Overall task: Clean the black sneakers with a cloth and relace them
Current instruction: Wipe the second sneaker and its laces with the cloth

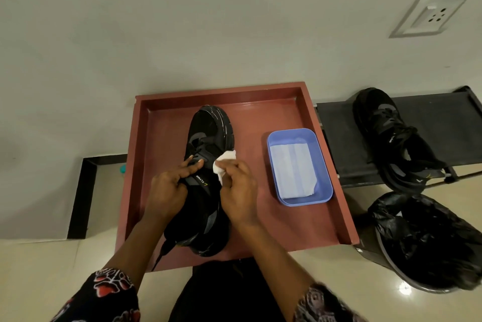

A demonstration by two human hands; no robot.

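Red tray (339, 178) on floor, centre. Sneaker (208, 126) lies on it, toe far, white scuffs on sole edge. Second sneaker (386, 134) on dark rack (336, 139), right. Blue tub (326, 165) holds folded wipes, right of sneaker. Left hand (167, 188) grips tongue, steadying. Right hand (238, 191) pinches cloth (224, 162) against upper's right side. Step: wiping first sneaker. Next likely: work cloth toward scuffed sole; relacing not begun.
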